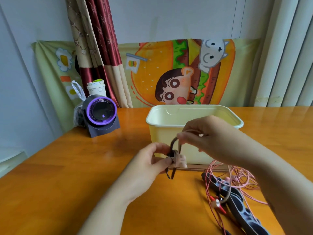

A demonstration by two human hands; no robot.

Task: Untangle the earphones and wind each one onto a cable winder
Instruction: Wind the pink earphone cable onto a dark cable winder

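My left hand (152, 160) pinches a small pinkish cable winder (180, 161) with dark earphone cable (174, 146) wound on it, held above the table in front of the bin. A loop of that dark cable rises to my right hand (208, 136), whose fingertips pinch it. Two short dark ends hang below the winder. On the table at the right lies a loose tangle of pink and red earphone cables (220, 180) over dark blue-grey cable winders (237, 202).
A cream plastic bin (169, 116) stands open behind my hands on the orange wooden table (67, 175). A purple-ringed black device (101, 112), a plastic bag and a paper cup (96, 89) sit at the back left by the curtain.
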